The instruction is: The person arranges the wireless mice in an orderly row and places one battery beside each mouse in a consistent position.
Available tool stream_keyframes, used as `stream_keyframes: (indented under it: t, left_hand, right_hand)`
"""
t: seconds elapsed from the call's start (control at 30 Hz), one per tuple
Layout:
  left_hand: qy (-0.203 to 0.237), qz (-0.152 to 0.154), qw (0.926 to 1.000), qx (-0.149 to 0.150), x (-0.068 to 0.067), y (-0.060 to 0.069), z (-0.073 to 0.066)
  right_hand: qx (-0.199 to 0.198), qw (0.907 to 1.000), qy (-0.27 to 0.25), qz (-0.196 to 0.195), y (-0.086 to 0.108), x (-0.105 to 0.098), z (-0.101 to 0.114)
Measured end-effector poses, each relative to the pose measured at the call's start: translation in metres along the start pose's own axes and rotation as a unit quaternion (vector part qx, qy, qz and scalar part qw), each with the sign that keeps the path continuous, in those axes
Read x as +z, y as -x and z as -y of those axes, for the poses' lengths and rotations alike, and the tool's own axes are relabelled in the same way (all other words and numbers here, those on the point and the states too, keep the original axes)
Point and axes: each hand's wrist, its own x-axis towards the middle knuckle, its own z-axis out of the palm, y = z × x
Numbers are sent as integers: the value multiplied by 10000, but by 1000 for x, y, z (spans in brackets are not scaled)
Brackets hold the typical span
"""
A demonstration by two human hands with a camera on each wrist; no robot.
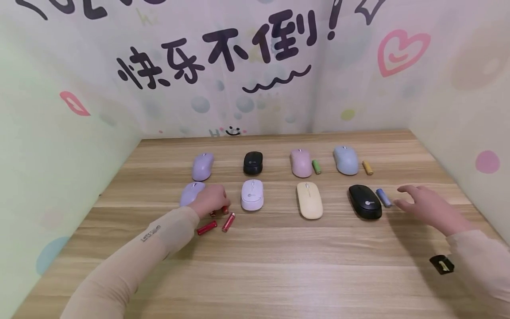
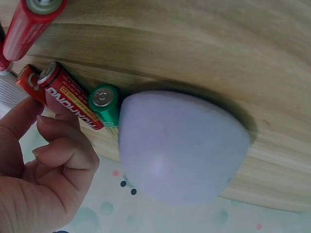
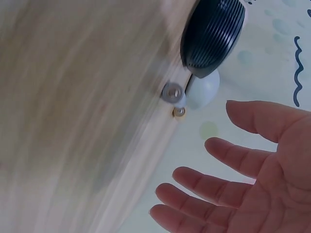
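Note:
In the head view my left hand [image 1: 210,199] is beside a purple mouse [image 1: 191,193], above several red batteries. The left wrist view shows its thumb and finger pinching an orange-red battery [image 2: 30,81]. A red battery [image 2: 68,94] and a green battery [image 2: 103,104] stand between that hand and the mouse. Two more red batteries [image 1: 206,227] lie nearer on the table. My right hand [image 1: 432,208] hovers with fingers spread and holds nothing. Left of it are a blue battery [image 1: 384,198] and a black mouse [image 1: 365,201].
A white mouse [image 1: 252,195] and a cream mouse [image 1: 309,200] share the front row. Behind are purple [image 1: 203,166], black [image 1: 253,162], pink [image 1: 301,162] and light-blue [image 1: 345,160] mice, with green [image 1: 316,166] and yellow [image 1: 367,168] batteries. A small black piece [image 1: 442,264] lies near the right sleeve.

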Motion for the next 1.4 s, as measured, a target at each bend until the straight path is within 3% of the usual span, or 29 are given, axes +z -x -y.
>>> stream_keyframes:
  t: [0.23, 0.37, 0.47, 0.6, 0.7, 0.87, 0.93, 1.13, 1.4]
  left_hand:
    - [228, -274, 9993, 98, 0, -4, 2]
    - [-331, -590, 9971, 347, -4, 0, 2]
    - [-1133, -844, 9844, 1047, -7, 5, 4]
    - [-1949, -819, 9542, 2117, -9, 8, 8]
    - [-2201, -724, 9406, 2481, -8, 9, 13]
    - [-2179, -885, 9331, 2721, -7, 6, 18]
    - [-2152, -907, 9340, 2704, -8, 4, 19]
    - [-2024, -664, 9532, 2148, -10, -4, 18]
    - [-1449, -472, 9681, 1991, -6, -10, 16]
  right_hand:
    - [-58, 9999, -112, 2, -4, 5, 7]
    - [8, 9999, -145, 18, -5, 4, 10]
    - [48, 9998, -177, 22, -5, 3, 11]
    - [81, 9998, -194, 55, -6, 3, 12]
    - [101, 9997, -161, 135, -7, 5, 15]
    - [201, 9993, -106, 289, -9, 7, 20]
    - [237, 9992, -94, 307, -10, 7, 20]
    - [338, 9988, -128, 343, -12, 8, 23]
    - [481, 9981, -130, 370, -12, 8, 27]
